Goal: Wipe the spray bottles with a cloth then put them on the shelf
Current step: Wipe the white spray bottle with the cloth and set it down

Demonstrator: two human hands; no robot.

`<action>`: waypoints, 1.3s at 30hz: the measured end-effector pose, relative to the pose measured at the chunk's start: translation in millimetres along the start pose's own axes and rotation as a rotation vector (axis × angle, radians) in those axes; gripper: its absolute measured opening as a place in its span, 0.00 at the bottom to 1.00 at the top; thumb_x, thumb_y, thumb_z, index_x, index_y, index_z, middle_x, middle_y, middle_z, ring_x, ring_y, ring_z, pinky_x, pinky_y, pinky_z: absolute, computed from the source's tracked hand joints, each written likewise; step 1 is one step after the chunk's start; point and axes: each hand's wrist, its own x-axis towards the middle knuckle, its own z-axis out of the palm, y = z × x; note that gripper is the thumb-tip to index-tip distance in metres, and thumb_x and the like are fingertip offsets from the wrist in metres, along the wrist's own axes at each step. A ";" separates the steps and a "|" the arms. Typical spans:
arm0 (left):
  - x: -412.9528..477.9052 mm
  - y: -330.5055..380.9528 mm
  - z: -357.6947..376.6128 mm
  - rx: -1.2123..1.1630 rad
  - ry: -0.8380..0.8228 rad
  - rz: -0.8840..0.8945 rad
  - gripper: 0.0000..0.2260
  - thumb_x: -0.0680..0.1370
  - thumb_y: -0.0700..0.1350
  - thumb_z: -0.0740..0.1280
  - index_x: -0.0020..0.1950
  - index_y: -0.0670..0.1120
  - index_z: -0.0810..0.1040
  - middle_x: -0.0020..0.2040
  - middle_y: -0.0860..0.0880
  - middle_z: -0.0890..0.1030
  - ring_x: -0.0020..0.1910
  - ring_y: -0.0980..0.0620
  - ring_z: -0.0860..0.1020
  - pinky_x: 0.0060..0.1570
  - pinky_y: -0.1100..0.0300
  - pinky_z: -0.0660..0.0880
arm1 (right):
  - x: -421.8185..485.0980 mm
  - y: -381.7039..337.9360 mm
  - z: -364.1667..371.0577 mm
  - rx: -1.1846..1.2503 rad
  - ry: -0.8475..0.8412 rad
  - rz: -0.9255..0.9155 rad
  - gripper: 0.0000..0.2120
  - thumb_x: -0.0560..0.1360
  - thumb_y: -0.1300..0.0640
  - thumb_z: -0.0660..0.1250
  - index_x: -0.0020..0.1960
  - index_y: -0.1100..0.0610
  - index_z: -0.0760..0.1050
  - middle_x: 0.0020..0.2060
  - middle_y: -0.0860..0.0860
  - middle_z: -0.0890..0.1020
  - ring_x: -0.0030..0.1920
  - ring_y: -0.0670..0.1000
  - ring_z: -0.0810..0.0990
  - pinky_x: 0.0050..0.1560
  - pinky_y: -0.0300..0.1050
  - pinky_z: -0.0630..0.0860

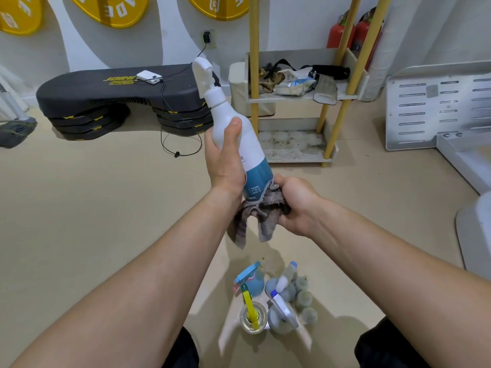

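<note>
Aloft, left hand (225, 160) grips spray bottle (252, 146), right hand (297, 204) grips cloth (261, 212), label (259, 174) illegible

I saw a black step bench (106, 94) by the wall (164, 35), a white power bank (148, 77) on it, and two red extinguishers (336, 35) farther right.

A gym: stacked aerobic step platform (127, 102), yellow weight plates (111, 9) on wall.
</note>
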 end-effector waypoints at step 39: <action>-29.9 21.6 -65.0 0.147 -0.100 -0.044 0.24 0.74 0.60 0.68 0.62 0.45 0.74 0.51 0.47 0.82 0.47 0.52 0.83 0.46 0.57 0.81 | -11.1 27.8 -10.9 -0.638 0.068 -0.233 0.14 0.73 0.50 0.57 0.39 0.58 0.75 0.38 0.59 0.80 0.40 0.58 0.78 0.45 0.52 0.74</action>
